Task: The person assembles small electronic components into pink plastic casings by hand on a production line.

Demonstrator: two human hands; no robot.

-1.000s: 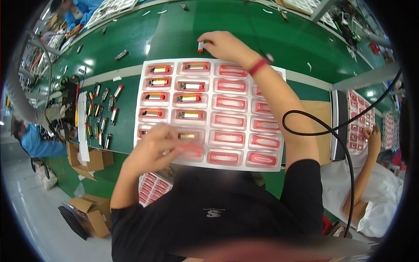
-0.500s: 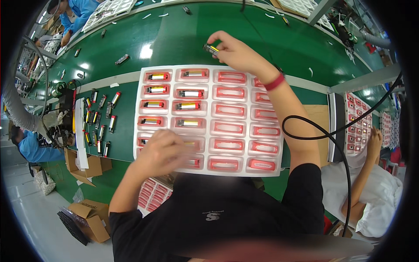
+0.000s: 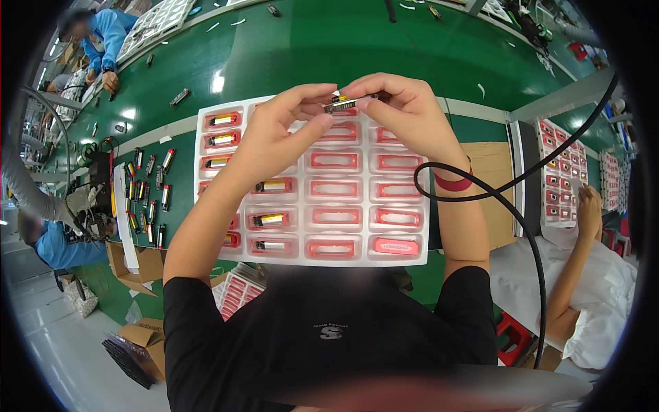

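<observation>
**Both hands pinch one small cartridge above the tray**

Hands meet over the far end of the white moulded tray (image 3: 412,257): the left hand (image 3: 274,137) and the right hand (image 3: 405,113) each close thumb and fingertips on an end of a small metal-and-yellow cartridge (image 3: 341,105), holding it level, just above the tray's top rows. It looks like the piece is being checked or turned before seating; the next move would call for lining it lengthwise over one of the empty red-rimmed pockets (image 3: 333,187) and pressing it flat.

Nearest the body, the bottom row's right pocket carries a solid red insert (image 3: 395,245). The left columns hold filled pockets, such as one with a yellow-banded piece (image 3: 269,220). A black cable (image 3: 473,199) loops across the right forearm, which wears a red wristband (image 3: 453,184).

Left of the tray, loose cartridges (image 3: 147,199) lie in rows on the green table (image 3: 288,55); open cardboard boxes (image 3: 134,264) sit below. At right, another tray (image 3: 563,172) stands before a neighbour's hand (image 3: 589,206). Farther off, a person in blue (image 3: 110,34) works.
</observation>
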